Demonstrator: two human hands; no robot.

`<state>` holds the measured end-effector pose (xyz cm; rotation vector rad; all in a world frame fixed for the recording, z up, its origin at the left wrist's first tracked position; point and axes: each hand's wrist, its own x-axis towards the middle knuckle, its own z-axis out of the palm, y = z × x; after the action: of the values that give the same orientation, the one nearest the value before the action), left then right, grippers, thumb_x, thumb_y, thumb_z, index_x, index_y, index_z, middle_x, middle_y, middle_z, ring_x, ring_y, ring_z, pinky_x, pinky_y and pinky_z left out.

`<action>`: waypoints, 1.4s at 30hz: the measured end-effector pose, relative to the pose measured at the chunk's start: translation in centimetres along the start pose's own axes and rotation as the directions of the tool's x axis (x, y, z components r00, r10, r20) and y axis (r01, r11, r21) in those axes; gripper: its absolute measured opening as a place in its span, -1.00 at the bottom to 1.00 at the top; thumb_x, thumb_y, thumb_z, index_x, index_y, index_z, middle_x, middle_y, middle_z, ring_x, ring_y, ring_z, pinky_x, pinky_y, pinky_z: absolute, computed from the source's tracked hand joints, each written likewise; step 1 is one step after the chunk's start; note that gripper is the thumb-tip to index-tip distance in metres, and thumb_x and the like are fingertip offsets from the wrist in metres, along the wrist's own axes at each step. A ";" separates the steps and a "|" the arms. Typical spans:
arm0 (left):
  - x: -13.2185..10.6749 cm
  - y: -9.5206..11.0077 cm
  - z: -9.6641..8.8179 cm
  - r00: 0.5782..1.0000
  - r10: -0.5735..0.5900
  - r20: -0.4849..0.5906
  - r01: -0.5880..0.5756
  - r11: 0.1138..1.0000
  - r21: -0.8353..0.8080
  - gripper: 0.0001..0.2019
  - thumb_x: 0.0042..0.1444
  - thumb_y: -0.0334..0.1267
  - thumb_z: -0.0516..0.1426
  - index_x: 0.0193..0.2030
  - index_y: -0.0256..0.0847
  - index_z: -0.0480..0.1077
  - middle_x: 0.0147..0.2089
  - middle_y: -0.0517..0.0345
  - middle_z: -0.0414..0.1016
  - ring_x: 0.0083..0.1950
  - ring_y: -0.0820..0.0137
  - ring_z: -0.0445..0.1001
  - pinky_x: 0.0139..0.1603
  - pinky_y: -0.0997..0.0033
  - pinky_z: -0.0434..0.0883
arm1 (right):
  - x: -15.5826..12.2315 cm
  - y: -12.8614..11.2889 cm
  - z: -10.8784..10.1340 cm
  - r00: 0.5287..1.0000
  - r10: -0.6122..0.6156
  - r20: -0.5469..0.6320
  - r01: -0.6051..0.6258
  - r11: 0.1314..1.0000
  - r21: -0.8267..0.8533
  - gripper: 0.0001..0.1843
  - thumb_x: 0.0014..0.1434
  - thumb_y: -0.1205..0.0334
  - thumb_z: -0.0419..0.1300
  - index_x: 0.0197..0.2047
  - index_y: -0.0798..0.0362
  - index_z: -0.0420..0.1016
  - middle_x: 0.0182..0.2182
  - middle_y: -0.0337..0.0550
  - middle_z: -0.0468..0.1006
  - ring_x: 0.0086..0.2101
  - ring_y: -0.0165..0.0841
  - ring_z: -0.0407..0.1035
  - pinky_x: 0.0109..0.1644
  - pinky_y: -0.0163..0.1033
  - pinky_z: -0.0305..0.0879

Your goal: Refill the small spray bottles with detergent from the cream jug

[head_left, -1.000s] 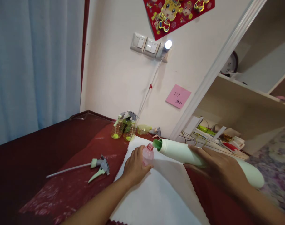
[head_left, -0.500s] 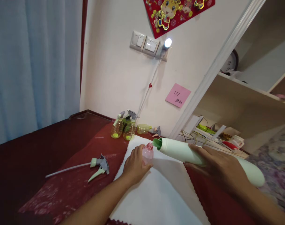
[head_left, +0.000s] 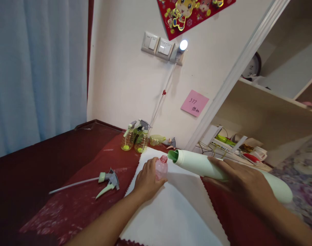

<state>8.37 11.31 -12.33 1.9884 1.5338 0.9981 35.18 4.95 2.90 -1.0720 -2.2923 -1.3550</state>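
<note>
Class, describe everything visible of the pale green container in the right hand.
The pale green container is a long, slim cylinder with a smooth, plastic-looking surface. A raised collar rings the open end, and the inside looks darker green. It is tipped well over, its mouth pointing at the neck of the pink bottle; whether the two touch is unclear. The right hand grips its middle, hiding part of it. No flowing liquid can be made out.
</note>
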 end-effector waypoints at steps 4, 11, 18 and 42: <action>-0.1 0.0 -0.1 1.000 0.002 0.001 -0.002 1.000 0.001 -0.24 0.13 -0.08 0.25 0.40 -0.18 0.06 0.43 -0.16 0.26 0.42 0.04 0.25 0.29 0.11 0.29 | 0.0 0.0 -0.1 1.000 -0.008 -0.012 0.008 1.000 -0.003 -0.47 0.47 -0.20 -0.08 0.09 0.05 0.43 -0.44 -0.22 0.55 -0.53 -0.27 0.49 -0.50 -0.20 0.22; -0.1 0.0 -0.1 1.000 -0.002 -0.001 0.002 1.000 0.003 -0.25 0.14 -0.09 0.24 0.41 -0.19 0.05 0.44 -0.17 0.25 0.43 0.04 0.24 0.30 0.09 0.29 | 0.2 -0.1 -0.5 1.000 -0.005 -0.008 0.005 1.000 -0.009 -0.45 0.48 -0.19 -0.11 0.05 0.08 0.47 -0.46 -0.19 0.55 -0.53 -0.28 0.49 -0.51 -0.19 0.22; 0.0 -0.1 0.0 1.000 0.001 -0.005 -0.001 1.000 0.000 -0.24 0.14 -0.08 0.25 0.41 -0.19 0.06 0.45 -0.17 0.24 0.44 0.04 0.24 0.31 0.08 0.29 | -0.3 0.0 -0.2 1.000 0.006 -0.001 -0.006 1.000 -0.018 -0.45 0.47 -0.20 -0.10 0.06 0.06 0.48 -0.45 -0.19 0.57 -0.53 -0.25 0.50 -0.50 -0.17 0.23; -0.1 0.0 0.0 1.000 0.009 -0.012 -0.009 1.000 0.001 -0.26 0.14 -0.10 0.24 0.39 -0.18 0.07 0.43 -0.17 0.26 0.43 0.03 0.26 0.30 0.08 0.31 | -0.4 0.2 -0.2 0.997 0.045 0.068 -0.045 0.999 0.004 -0.45 0.46 -0.19 -0.05 0.09 0.06 0.50 -0.34 -0.06 0.65 -0.47 -0.21 0.53 -0.45 -0.13 0.24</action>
<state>8.35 11.25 -12.34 1.9956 1.5332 1.0150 35.54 4.61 2.90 -1.1777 -2.3031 -1.3140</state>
